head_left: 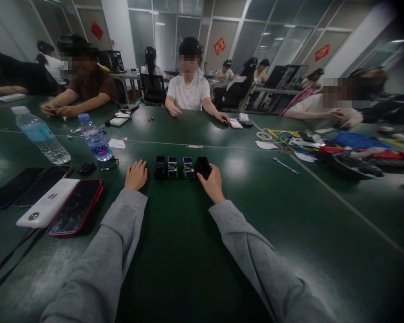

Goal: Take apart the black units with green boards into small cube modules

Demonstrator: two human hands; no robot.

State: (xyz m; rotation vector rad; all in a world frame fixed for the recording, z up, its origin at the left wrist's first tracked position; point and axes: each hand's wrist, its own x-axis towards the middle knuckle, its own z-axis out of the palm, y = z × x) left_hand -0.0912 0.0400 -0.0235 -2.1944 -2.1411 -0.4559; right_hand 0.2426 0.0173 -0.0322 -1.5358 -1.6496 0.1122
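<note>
Green tabletop (175, 229) — left hand (136, 175) flat, right hand (212, 183) gripping black case (204, 166).

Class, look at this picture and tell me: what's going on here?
A person in grey sleeves has their right hand around a boxy black plastic-looking piece at the right end of a short row on the dark green table. Two small electronic modules and another boxy black piece complete the row. The left hand rests on the tabletop beside it, holding nothing visible.
</note>
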